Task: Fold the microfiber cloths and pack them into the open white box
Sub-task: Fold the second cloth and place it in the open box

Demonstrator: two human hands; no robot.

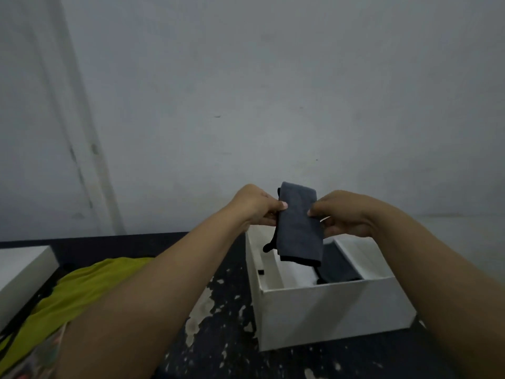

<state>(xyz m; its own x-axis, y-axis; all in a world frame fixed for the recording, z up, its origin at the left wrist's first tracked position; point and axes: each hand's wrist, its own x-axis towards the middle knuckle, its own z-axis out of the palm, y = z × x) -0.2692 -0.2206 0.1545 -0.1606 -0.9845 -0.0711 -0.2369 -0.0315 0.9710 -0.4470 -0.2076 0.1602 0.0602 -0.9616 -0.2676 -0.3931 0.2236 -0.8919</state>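
Above the box, at the fingertips: the left hand point(257, 205) and the right hand point(341, 214) are each pinching one long edge of a folded dark grey microfiber cloth point(299, 222), thumbs in front, remaining fingers hidden behind the fabric.
Grip: both hands are clamping the cloth; neither is releasing.
Cloth: it is hanging as a narrow upright strip, its lower end dipping just past the far rim of the open white cardboard box point(322, 310); a black hem or tag is poking out at its lower left.
Box contents: another dark folded cloth point(337, 269) is lying inside, toward the right.
Step in hand, as judged: the strip is being lowered for packing.
Doing it well: keeping both pinches level so the fold is not opening, and steering toward the free space left of the packed cloth.
Surroundings: a yellow-green cloth point(90, 285) is waiting on the dark speckled tabletop point(221, 337), beside a second white box point(21, 266).
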